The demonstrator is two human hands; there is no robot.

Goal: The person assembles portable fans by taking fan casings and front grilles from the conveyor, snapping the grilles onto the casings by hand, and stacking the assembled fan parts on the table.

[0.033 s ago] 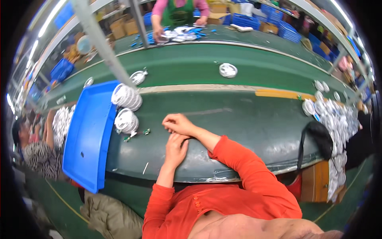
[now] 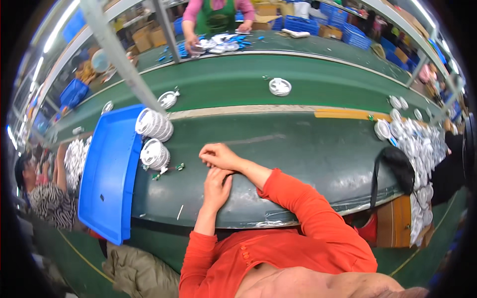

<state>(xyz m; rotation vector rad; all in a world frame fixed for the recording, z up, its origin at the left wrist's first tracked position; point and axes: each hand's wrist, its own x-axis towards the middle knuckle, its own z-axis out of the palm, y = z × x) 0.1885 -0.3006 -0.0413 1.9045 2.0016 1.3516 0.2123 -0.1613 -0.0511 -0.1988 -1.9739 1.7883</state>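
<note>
My left hand (image 2: 217,189) rests on the dark green worktop (image 2: 298,149), fingers flat and thumb apart, its fingertips by the right wrist. Just beyond it lies my right hand (image 2: 220,156), palm down with loosely curled fingers; nothing shows in them. To the left of both hands are two stacks of round white parts, a nearer stack (image 2: 155,155) and a farther stack (image 2: 154,124). Small green pieces (image 2: 180,167) on wires lie beside the nearer stack. A thin white stick (image 2: 180,212) lies near the front edge.
A blue tray (image 2: 110,169) stands at left, with a small dark piece inside. White round parts (image 2: 279,87) sit on the green belt (image 2: 223,84) beyond. At right are a black bag (image 2: 399,169) and heaped white parts (image 2: 415,141). A co-worker's hands (image 2: 191,45) work across the belt.
The whole view has shifted slightly, so things appear a little farther left. My hands keep the same pose on the worktop.
</note>
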